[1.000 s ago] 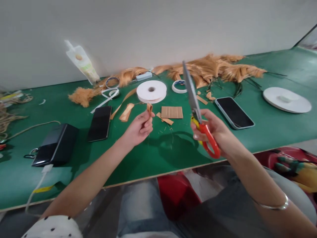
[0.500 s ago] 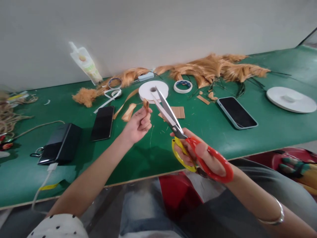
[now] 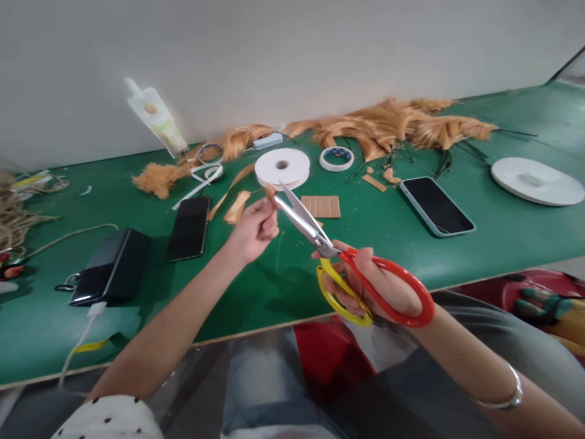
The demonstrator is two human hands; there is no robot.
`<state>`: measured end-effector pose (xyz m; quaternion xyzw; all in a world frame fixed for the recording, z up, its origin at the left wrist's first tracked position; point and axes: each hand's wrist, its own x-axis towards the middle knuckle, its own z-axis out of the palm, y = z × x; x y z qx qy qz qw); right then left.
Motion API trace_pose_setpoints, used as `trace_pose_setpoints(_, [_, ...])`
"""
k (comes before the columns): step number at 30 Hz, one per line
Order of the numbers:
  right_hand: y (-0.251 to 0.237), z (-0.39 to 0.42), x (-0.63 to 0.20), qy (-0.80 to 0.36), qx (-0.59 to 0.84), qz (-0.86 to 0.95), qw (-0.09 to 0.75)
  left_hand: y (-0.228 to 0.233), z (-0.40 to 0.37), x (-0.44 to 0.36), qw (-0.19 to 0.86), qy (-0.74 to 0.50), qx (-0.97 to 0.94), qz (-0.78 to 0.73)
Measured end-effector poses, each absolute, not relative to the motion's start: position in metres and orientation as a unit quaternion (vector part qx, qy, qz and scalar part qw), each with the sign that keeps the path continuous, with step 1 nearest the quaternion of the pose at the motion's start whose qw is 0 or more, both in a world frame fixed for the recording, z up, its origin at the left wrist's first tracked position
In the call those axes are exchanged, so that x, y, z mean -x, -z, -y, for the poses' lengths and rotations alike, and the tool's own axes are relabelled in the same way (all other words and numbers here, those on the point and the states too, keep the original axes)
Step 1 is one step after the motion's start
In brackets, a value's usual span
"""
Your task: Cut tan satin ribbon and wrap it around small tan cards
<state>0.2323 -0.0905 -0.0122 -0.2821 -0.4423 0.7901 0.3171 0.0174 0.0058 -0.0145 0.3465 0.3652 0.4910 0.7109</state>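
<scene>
Between thumb and fingers, my left hand pinches a folded piece of brown ribbon, its loop standing above the fingertips. My right hand grips a pair of scissors with one red and one yellow handle. The blades are parted, and the lower tip is at the ribbon's right side; whether it touches cannot be made out. Just behind the blades lies a white ribbon spool, with a strip of brown ribbon running left from it. Another short brown ribbon piece lies beside my left hand.
A black phone and a black power bank with a cable lie left. Toward the right are a cased phone and a white disc. Tape, corrugated cardboard and brown fibre bundles sit farther back.
The scissors have come down and left, bringing their blades to the ribbon, and the blades are spread wider. My left hand has stayed almost still with the ribbon.
</scene>
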Motion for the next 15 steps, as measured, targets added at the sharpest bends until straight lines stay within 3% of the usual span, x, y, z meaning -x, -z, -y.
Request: trace_pose_setpoints(15, [0.001, 0.086, -0.228, -0.782, 0.33, 0.404, 0.34, 0.028, -0.001, -0.02, 0.665, -0.464, -0.467, -0.353])
